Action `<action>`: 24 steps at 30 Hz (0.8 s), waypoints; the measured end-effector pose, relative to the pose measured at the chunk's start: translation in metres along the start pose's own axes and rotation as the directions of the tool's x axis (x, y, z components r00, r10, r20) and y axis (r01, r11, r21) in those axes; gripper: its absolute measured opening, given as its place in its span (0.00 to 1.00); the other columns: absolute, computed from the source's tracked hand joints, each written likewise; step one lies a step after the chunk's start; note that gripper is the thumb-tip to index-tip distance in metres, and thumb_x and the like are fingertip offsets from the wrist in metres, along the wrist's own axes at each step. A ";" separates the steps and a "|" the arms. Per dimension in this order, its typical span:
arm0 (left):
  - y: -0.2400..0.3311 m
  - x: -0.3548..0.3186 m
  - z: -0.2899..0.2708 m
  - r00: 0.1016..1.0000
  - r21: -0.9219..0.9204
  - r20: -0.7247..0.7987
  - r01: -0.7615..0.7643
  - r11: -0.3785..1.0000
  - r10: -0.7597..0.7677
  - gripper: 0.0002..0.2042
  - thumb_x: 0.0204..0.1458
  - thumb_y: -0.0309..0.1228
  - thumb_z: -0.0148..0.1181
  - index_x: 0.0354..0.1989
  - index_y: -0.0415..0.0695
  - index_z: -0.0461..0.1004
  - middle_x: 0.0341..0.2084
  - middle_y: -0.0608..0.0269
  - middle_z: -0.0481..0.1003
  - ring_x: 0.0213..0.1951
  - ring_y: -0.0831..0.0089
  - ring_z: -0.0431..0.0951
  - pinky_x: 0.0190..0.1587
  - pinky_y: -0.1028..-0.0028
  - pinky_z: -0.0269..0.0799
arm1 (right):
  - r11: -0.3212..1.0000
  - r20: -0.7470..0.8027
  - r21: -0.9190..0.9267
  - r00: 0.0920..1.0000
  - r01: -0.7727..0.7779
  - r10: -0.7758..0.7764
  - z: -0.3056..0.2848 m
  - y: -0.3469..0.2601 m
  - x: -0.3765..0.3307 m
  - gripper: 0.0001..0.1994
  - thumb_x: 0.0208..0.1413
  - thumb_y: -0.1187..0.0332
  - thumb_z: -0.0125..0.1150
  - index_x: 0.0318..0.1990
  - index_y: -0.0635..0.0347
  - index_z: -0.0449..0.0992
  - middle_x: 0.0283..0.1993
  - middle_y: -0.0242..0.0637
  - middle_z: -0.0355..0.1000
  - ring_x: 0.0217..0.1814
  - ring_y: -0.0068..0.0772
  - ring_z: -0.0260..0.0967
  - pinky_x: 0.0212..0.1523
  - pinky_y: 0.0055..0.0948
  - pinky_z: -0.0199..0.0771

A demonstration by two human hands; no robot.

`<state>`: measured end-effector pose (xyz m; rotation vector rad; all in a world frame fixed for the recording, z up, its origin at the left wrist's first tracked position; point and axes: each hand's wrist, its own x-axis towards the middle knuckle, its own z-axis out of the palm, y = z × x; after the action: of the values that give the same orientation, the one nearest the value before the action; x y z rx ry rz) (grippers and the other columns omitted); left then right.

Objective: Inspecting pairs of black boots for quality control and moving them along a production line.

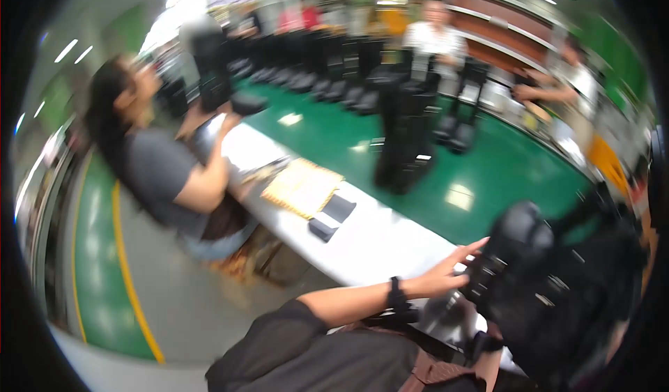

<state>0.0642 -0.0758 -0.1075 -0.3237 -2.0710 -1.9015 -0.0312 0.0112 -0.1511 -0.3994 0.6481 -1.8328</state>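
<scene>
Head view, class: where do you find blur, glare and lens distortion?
In the head view, blur, likely from motion, smears the left hand, the black item beside it and the co-worker at left; the head view also shows pale glare patches on the green floor; toward the head view's rim, fisheye distortion bends the yellow floor line.

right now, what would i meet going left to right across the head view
Co-worker in a grey shirt, yellowish mat, dark wristband, left hand, blurred black footwear.

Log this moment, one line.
left hand: at black footwear, grip unclear | right hand: hidden | white table: yellowish sheet on top
</scene>
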 end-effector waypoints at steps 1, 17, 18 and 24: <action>-0.012 0.005 0.002 0.981 -0.264 -0.079 0.151 0.953 -0.177 0.34 0.62 0.44 0.49 0.73 0.55 0.40 0.58 0.56 0.61 0.55 0.64 0.66 0.60 0.64 0.61 | 0.994 0.090 -0.017 0.990 -0.107 0.108 0.011 0.018 0.023 0.23 0.68 0.53 0.40 0.60 0.61 0.66 0.57 0.40 0.71 0.57 0.36 0.69 0.60 0.33 0.67; -0.110 -0.009 0.007 0.982 -0.905 0.044 0.116 0.410 -0.182 0.38 0.57 0.65 0.34 0.64 0.46 0.63 0.59 0.56 0.69 0.57 0.62 0.70 0.61 0.61 0.65 | 0.793 0.588 -0.201 0.576 -0.576 0.567 0.087 0.166 0.098 0.24 0.68 0.54 0.39 0.61 0.61 0.65 0.58 0.41 0.69 0.58 0.37 0.68 0.61 0.35 0.67; -0.111 -0.008 0.012 0.980 -0.930 0.013 0.084 0.359 -0.196 0.39 0.57 0.66 0.33 0.64 0.47 0.63 0.59 0.55 0.68 0.58 0.61 0.70 0.60 0.60 0.65 | 0.815 0.575 -0.180 0.613 -0.551 0.542 0.076 0.158 0.093 0.24 0.68 0.54 0.39 0.61 0.61 0.65 0.58 0.41 0.69 0.58 0.37 0.68 0.61 0.35 0.66; -0.088 -0.033 -0.012 0.875 -0.932 0.118 0.261 0.253 -0.469 0.36 0.58 0.63 0.40 0.62 0.45 0.64 0.54 0.55 0.72 0.53 0.61 0.74 0.58 0.59 0.68 | 0.984 0.225 0.024 0.960 -0.178 0.169 -0.035 0.080 -0.023 0.24 0.68 0.54 0.38 0.61 0.61 0.64 0.59 0.42 0.69 0.59 0.38 0.68 0.61 0.36 0.66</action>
<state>0.0634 -0.0942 -0.2001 0.1677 -0.6558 -3.1280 0.0174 0.0212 -0.2264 -0.4943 0.4722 -1.6050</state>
